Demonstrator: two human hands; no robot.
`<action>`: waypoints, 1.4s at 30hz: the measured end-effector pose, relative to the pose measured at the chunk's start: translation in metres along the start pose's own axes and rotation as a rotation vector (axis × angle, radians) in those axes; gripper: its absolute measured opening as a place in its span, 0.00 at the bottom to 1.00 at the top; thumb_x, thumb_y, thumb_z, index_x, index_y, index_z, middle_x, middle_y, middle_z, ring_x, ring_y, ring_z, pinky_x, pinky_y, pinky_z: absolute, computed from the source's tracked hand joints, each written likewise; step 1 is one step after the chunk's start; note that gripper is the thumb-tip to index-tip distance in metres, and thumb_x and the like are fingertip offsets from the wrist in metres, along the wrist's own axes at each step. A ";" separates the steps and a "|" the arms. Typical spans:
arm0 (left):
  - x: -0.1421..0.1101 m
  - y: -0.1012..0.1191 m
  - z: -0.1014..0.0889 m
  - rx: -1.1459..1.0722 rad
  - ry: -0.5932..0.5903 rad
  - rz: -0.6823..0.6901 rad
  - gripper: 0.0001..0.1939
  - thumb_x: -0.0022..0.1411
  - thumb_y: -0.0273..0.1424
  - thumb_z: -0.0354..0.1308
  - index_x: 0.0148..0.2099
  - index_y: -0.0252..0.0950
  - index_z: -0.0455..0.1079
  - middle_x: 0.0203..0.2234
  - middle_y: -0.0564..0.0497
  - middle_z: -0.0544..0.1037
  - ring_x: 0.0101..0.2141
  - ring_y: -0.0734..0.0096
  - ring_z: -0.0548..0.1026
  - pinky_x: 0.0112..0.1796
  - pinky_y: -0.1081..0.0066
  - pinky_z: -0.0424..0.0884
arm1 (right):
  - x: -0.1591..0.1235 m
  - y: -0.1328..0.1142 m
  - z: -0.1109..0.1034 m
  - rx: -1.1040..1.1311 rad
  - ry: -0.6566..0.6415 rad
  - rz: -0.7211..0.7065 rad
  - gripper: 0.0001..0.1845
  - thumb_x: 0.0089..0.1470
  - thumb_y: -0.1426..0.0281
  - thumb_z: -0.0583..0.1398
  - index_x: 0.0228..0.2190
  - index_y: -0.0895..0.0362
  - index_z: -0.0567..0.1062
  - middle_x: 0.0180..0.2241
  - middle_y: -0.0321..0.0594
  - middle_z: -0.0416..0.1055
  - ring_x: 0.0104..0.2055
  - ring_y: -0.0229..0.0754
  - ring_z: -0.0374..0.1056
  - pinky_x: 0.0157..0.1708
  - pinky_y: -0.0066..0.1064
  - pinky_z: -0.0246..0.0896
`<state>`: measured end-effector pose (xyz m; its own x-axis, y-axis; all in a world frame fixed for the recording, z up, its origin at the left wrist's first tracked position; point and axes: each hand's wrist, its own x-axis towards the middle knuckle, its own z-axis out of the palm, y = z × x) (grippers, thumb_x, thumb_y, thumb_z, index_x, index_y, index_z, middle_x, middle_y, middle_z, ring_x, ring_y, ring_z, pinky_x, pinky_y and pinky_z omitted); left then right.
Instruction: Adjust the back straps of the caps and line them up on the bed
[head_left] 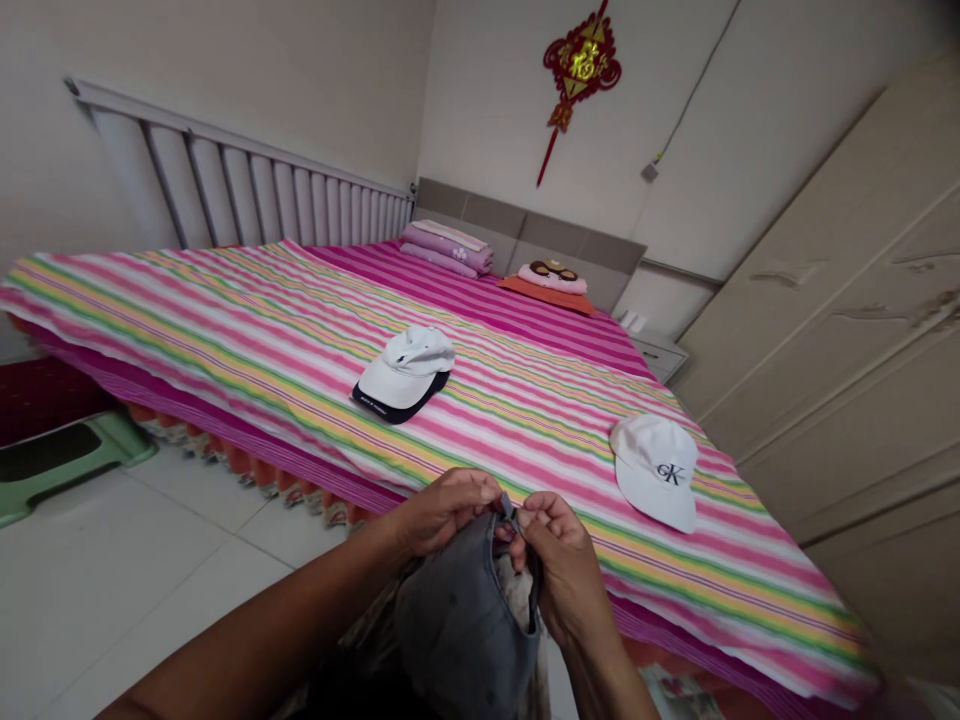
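Holding grey cap (pixel 461 630) in hands (pixel 442 512)

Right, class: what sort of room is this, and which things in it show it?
Most likely a bedroom in a home. A wide bed fills much of the room, folded bedding lies at its head against a padded headboard, and a tall cream wardrobe stands alongside.

L hand (pixel 442 512) & R hand (pixel 562 565) pinch strap of gray cap (pixel 461 625) by striped bed (pixel 225 330); white CK cap (pixel 656 470), white-navy cap (pixel 405 372) lie on it.
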<state>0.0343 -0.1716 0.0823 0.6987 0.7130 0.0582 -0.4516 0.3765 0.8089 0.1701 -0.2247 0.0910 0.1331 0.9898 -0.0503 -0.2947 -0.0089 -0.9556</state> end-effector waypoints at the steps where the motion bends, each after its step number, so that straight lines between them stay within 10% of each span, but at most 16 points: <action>1: 0.000 0.000 0.001 0.045 0.001 0.008 0.11 0.47 0.33 0.60 0.28 0.30 0.65 0.20 0.50 0.72 0.22 0.73 0.70 0.27 0.72 0.63 | -0.001 -0.001 0.000 -0.023 0.006 -0.011 0.10 0.42 0.68 0.62 0.26 0.57 0.65 0.12 0.29 0.65 0.13 0.30 0.57 0.13 0.20 0.51; 16: 0.002 0.005 0.009 0.196 0.196 -0.018 0.05 0.41 0.26 0.57 0.22 0.31 0.64 0.16 0.55 0.67 0.18 0.80 0.62 0.23 0.77 0.55 | -0.011 -0.006 -0.003 -0.910 0.005 -0.478 0.05 0.45 0.68 0.58 0.27 0.56 0.68 0.21 0.33 0.68 0.23 0.36 0.63 0.25 0.26 0.56; 30: 0.001 0.008 0.005 0.257 0.082 0.053 0.03 0.38 0.24 0.53 0.21 0.31 0.61 0.25 0.52 0.69 0.26 0.76 0.64 0.28 0.76 0.57 | -0.007 -0.009 -0.006 -0.975 -0.115 -0.484 0.06 0.43 0.75 0.55 0.28 0.55 0.67 0.21 0.31 0.63 0.22 0.34 0.57 0.24 0.25 0.51; 42: 0.003 0.005 -0.001 0.064 0.060 0.007 0.04 0.40 0.26 0.54 0.23 0.32 0.62 0.26 0.48 0.72 0.27 0.71 0.68 0.30 0.73 0.60 | -0.005 -0.013 -0.007 -0.569 -0.189 -0.160 0.08 0.41 0.72 0.59 0.22 0.56 0.61 0.15 0.25 0.51 0.17 0.29 0.46 0.16 0.22 0.41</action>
<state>0.0332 -0.1671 0.0857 0.6604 0.7503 0.0299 -0.4184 0.3347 0.8444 0.1800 -0.2309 0.1014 -0.0514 0.9928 0.1085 0.2726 0.1185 -0.9548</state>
